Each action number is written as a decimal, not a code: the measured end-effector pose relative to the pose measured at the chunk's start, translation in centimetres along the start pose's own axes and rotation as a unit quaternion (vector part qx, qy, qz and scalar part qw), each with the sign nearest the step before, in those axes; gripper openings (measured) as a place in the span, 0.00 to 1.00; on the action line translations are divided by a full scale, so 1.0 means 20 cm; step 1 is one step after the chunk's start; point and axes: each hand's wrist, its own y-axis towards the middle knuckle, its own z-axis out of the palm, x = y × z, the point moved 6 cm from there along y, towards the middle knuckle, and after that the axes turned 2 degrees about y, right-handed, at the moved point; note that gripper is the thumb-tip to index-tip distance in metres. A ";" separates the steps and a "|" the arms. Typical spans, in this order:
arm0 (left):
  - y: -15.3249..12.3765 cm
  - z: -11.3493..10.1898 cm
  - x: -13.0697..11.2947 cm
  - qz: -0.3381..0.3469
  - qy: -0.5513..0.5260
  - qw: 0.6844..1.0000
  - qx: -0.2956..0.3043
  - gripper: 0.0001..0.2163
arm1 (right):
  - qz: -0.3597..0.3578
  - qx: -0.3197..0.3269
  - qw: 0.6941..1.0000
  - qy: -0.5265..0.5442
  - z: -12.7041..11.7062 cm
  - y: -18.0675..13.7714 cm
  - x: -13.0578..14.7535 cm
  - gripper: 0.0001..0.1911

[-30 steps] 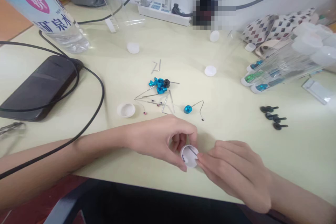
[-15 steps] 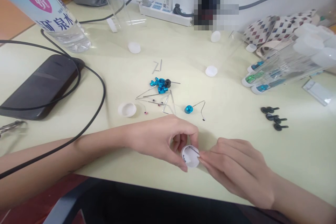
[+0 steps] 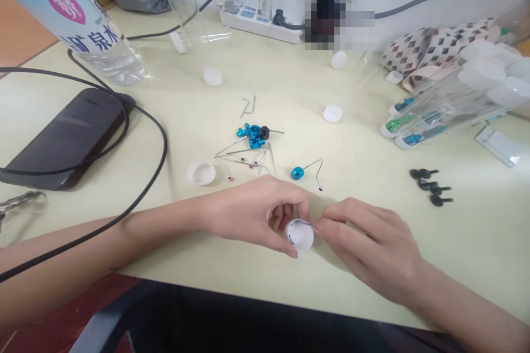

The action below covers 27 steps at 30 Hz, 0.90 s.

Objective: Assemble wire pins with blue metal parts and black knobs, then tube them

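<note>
A small round white cap (image 3: 301,238) is tilted with its hollow side up, between the thumb and fingers of my left hand (image 3: 256,215). Small dark bits lie inside it along the left rim. My right hand (image 3: 372,242) pinches a thin metal rod (image 3: 306,223), whose far end reaches over the cap's upper rim; the rest is hidden by my fingers. Just beyond my hands lies a blue round metal part (image 3: 297,173) with a bent wire. A cluster of blue metal parts (image 3: 253,135) with a black piece sits farther back, among thin metal rods (image 3: 247,149).
Another white cap (image 3: 201,174) lies left of the rods. Several black screws (image 3: 430,187) are on the right, in front of clear tubes (image 3: 434,116) with white caps. A phone (image 3: 70,138), black cable (image 3: 163,160) and water bottle (image 3: 111,55) occupy the left. Behind stands a power strip (image 3: 260,27).
My right hand has shifted slightly up and away from me, and the rod now crosses the cap nearer its upper rim. The cap has moved up a little with my left hand.
</note>
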 end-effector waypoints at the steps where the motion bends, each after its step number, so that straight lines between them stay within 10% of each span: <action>1: 0.00 -0.01 0.00 0.002 0.003 1.000 -0.012 0.13 | 0.005 -0.006 1.000 -0.014 0.00 0.00 -0.01 0.08; 11: -0.01 -0.03 0.01 -0.018 0.053 0.996 -0.069 0.12 | 0.087 -0.018 0.996 0.007 0.01 -0.02 -0.08 0.09; 27: -0.02 -0.08 -0.04 0.040 0.194 0.979 -0.055 0.07 | 0.199 -0.091 0.915 0.338 -0.02 0.02 -0.20 0.05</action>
